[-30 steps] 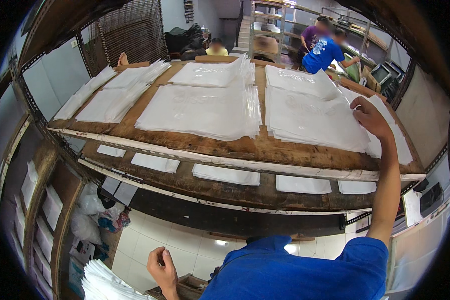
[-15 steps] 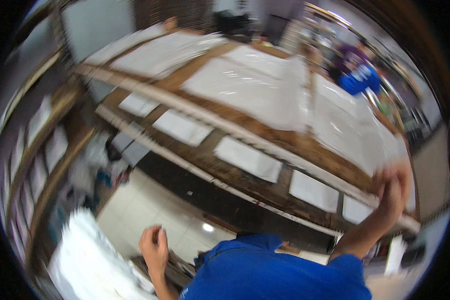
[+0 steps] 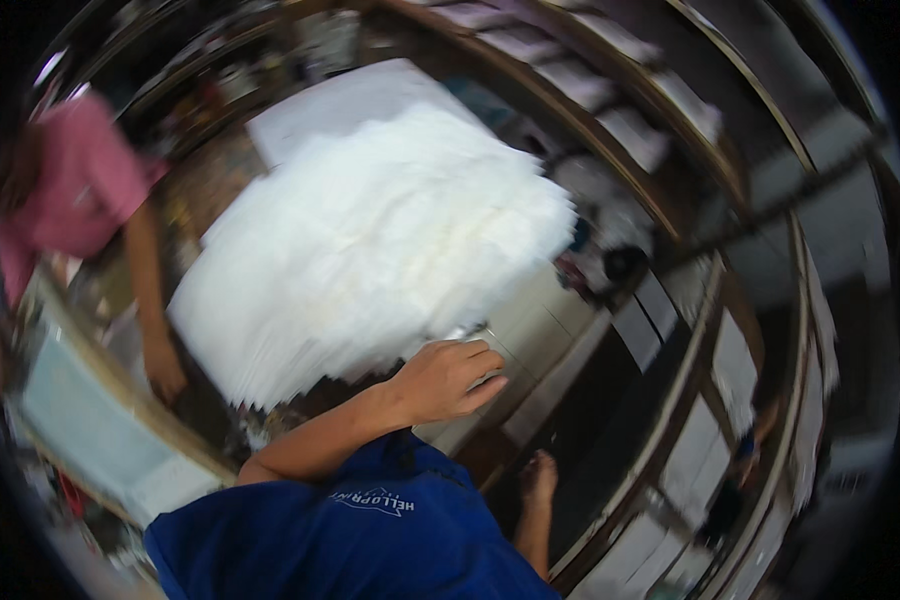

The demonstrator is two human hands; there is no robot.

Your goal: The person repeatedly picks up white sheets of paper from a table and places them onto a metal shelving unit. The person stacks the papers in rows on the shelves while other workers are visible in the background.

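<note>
My left hand (image 3: 450, 382) is in front of my body, its fingers curled in with nothing visible in them. Just beyond it lies a big fanned pile of white paper sheets (image 3: 370, 230), heaped in many uneven layers. The hand is close to the pile's near edge; whether it touches is unclear. Lower down on the right hangs my right hand (image 3: 540, 475), blurred and small, by the dark side of a rack. No object shows in it, and its fingers cannot be made out.
A person in a pink shirt (image 3: 85, 175) stands at the left, one arm hanging beside the pile. Nearer is a pale glass-like panel with a wooden frame (image 3: 120, 400). Wooden racks with white sheets (image 3: 695, 450) line the right; shelves (image 3: 610, 90) stand behind. Tiled floor (image 3: 530, 330) shows between.
My view has swung left, bringing the paper pile from the lower left to the middle. The rack now lies at the right. My right hand has dropped away from the rack's sheets.
</note>
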